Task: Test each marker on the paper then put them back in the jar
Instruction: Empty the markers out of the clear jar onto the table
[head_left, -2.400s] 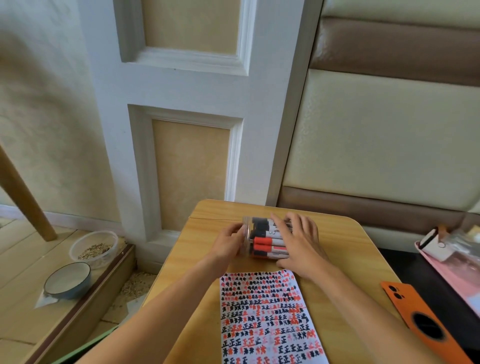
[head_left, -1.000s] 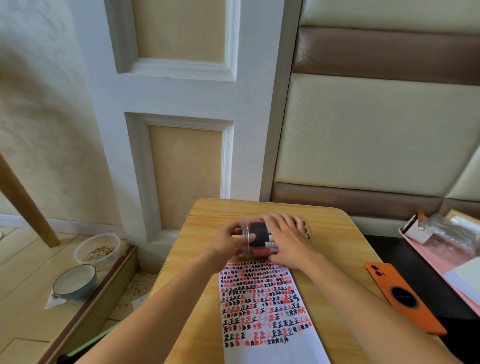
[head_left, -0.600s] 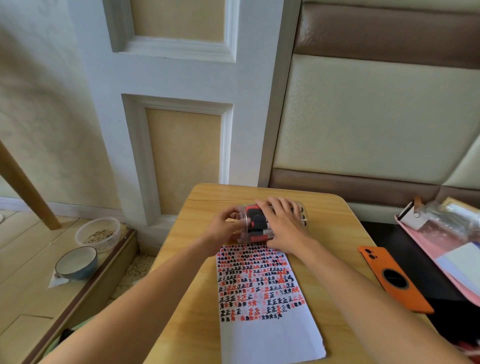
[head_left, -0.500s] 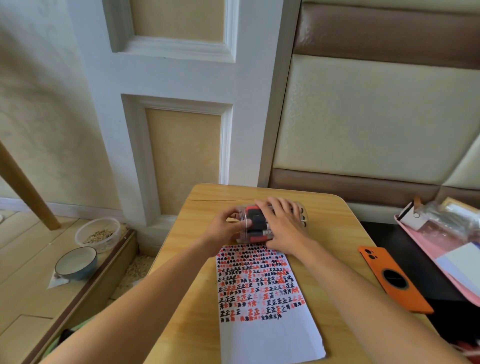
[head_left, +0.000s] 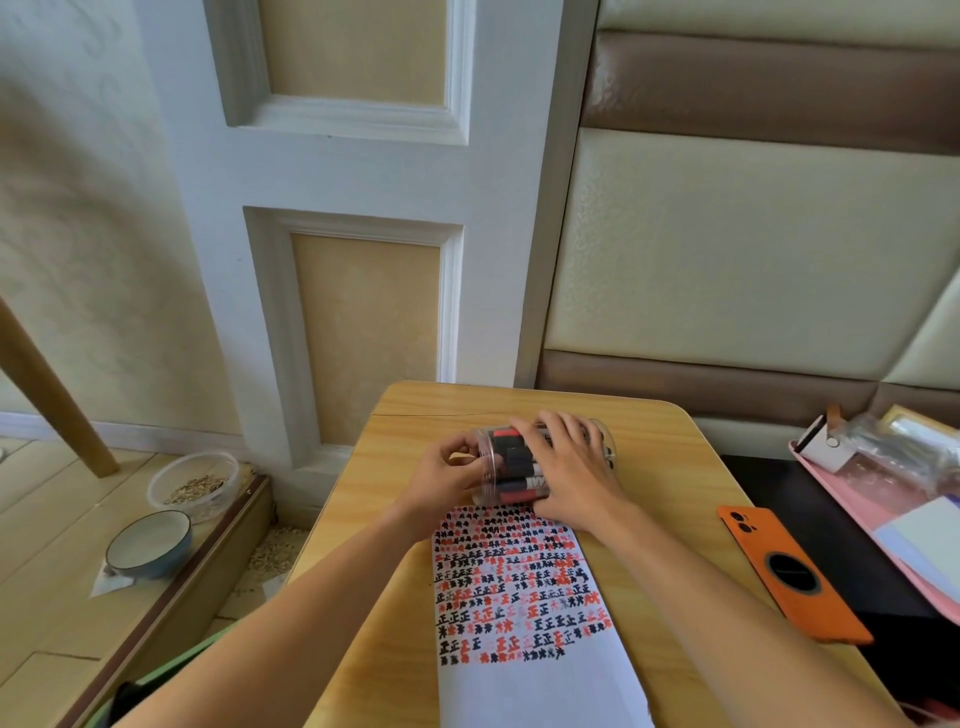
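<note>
A clear plastic jar (head_left: 511, 475) lies on its side on the wooden table (head_left: 644, 441), with several red and black markers (head_left: 514, 457) inside. My left hand (head_left: 447, 475) curls its fingers at the jar's open left end. My right hand (head_left: 571, 470) lies over the top of the jar, fingers spread and wrapped over it, hiding its right half. Just in front of the jar lies a white paper (head_left: 524, 613) covered with rows of red and black marks; its near part is blank.
An orange phone case (head_left: 789, 571) lies at the table's right edge. A pink tray (head_left: 893, 535) with packets and paper sits further right. On the floor at left stand a plastic tub of seeds (head_left: 195, 483) and a blue bowl (head_left: 148, 543). A wall rises behind the table.
The jar has turned a little under my hands, so the markers inside show differently. Both hands stay on it at the same spot above the paper. The camera has shifted slightly.
</note>
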